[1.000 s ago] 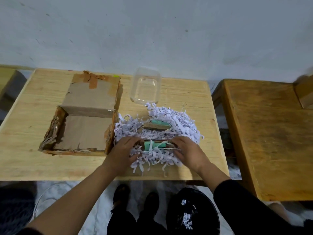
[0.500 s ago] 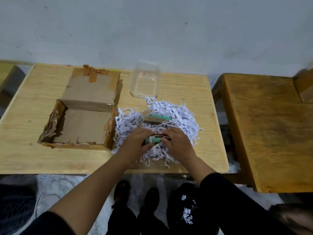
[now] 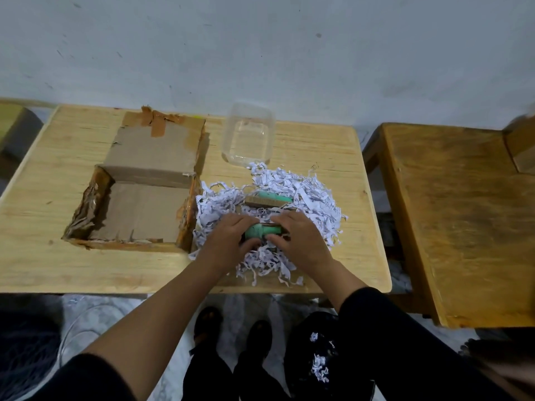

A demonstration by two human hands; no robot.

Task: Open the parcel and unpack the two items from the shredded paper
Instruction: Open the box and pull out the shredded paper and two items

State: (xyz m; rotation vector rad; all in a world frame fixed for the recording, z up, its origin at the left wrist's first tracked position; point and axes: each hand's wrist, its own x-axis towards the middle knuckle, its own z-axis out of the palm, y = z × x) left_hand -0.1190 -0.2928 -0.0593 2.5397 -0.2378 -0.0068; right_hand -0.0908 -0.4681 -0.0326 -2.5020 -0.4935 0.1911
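No brand, label or readable writing is showing on any object. The left hand and the right hand are meeting over a green item, a smooth, rounded piece with a darker brown part at its right end; the fingers of both hands are curling around it, the left at its left end, the right over its right end. It is sitting in the near half of a loose, fluffy heap of white shredded paper made of thin crinkled strips, spread on the pale wood-grain desk. A second item, a flat brown bar with a green piece behind it, is lying on the far part of the heap, apart from the hands. Just left of the heap, touching its strips, the cardboard parcel is lying open: a shallow brown box with ragged, torn edges, its flap folded back toward the wall and carrying strips of brown tape. A clear plastic container with rounded corners is standing behind the heap. A darker, worn wooden table is standing to the right.
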